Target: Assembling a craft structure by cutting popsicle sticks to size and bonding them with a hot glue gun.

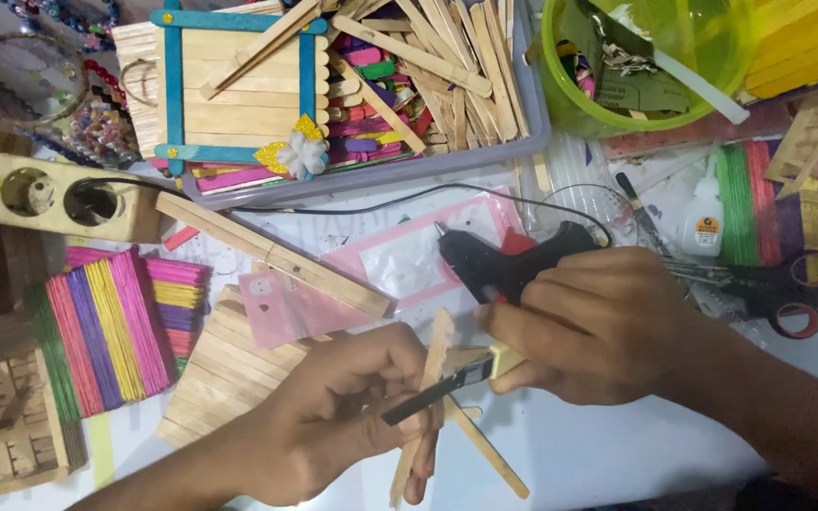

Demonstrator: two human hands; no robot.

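**Two hands, one knife, a table of craft sticks**

The left hand (333, 416) has its fingers closed round a small assembly of plain wooden sticks (437, 378), one stick upright and at least one more crossing it at a slant near the bottom edge of the view. The right hand (598, 326) is clamped on one yellow-handled utility knife (447, 383), whose dark blade lies across the upright stick.

Just behind the right hand lies one black glue gun (504, 260), its cord running left to one cream socket block (59, 197) with two outlets. One grey tray (523, 142) holds a heap of plain and coloured sticks, too many to count, and one stick frame with blue edges (239, 85). One green bowl (636, 57) stands at the top right. One small glue bottle (702, 222) and one pair of scissors (769, 284) lie to the right. Two fans of coloured sticks show, one at the left (106, 331) and one at the right (778, 203).

The surface is a pale tabletop (570, 454), crowded with craft material; the room beyond is out of view.
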